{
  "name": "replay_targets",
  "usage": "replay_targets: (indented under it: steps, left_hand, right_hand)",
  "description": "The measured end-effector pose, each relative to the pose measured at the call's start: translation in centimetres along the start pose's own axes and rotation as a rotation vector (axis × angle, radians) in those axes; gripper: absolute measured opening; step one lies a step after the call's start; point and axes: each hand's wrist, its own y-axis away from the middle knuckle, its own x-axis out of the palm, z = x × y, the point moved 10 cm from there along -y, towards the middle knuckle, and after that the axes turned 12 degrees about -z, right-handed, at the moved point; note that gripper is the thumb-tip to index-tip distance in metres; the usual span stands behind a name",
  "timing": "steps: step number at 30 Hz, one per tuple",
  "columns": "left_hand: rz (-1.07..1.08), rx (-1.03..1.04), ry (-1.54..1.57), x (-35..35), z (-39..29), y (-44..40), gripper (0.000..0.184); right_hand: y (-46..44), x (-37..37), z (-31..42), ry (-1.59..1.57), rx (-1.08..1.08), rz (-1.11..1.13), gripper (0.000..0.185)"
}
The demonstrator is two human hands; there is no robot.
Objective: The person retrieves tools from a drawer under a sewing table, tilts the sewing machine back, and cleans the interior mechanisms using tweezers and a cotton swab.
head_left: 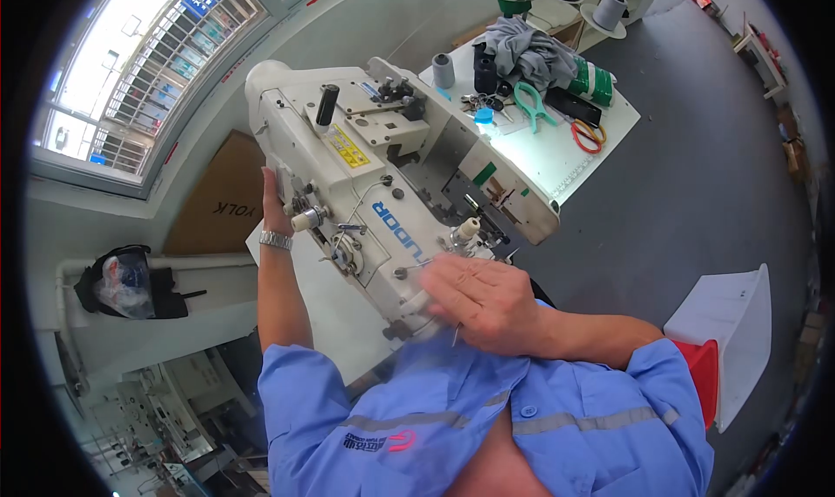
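A white sewing machine head (348,162) with blue "TUDOR" lettering is tilted up in front of me. My left hand (275,203), with a metal watch at the wrist, rests against the machine's left side; its thumb points up and most of its fingers are hidden. Over the machine's near end is my right hand (483,304), its fingers bent together and slightly blurred. A thin metal rod (417,266) runs from a screw on the casing to this hand, and another thin end sticks out below it. What the hand holds is largely covered.
On the white tabletop (609,136) at the upper right lie grey cloth (526,52), a grey thread cone (444,70), green-handled scissors (533,106), orange-handled scissors (588,136) and a black phone (573,108). A white bin (726,336) and red bin (700,371) stand at right.
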Motion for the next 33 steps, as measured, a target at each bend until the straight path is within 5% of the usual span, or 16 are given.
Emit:
replay_targets:
  steps: [10,13,16,19,21,24,27,30,33]
  left_hand:
    - [-0.276,0.080,0.001,-2.9,1.0,0.0,0.068]
    - [-0.073,0.028,0.173,-0.2,2.2,0.3,0.070]
    - [-0.204,0.191,0.171,-2.6,3.3,-0.8,0.064]
    - [-0.286,0.110,0.218,-2.7,4.4,0.3,0.065]
    - [-0.229,0.238,0.250,-3.1,5.2,-0.7,0.066]
    - [0.000,0.117,0.424,-1.2,6.3,-0.9,0.066]
    - [-0.170,0.170,0.314,-6.1,8.5,-3.2,0.065]
    - [-0.064,0.102,0.603,-9.0,12.6,-6.0,0.062]
    - [-0.226,0.006,0.601,-11.7,15.0,-5.3,0.062]
  right_hand:
    - [-0.6,1.3,0.5,-0.120,-0.002,0.117,0.037]
    - [-0.6,1.6,-0.1,-0.119,-0.041,0.190,0.038]
    - [0.1,2.9,-0.3,-0.165,-0.104,0.268,0.037]
    - [1.1,4.1,-1.0,-0.257,-0.087,0.320,0.036]
    - [1.9,4.4,-1.2,-0.269,-0.038,0.328,0.034]
    - [1.6,3.0,-2.1,-0.333,0.015,0.299,0.029]
    - [1.9,-2.2,-4.1,-0.544,0.158,0.130,0.038]
    - [4.5,-8.3,-9.7,-0.505,0.726,-0.079,0.049]
    - [10.4,-14.6,-15.4,-0.420,1.112,-0.410,0.041]
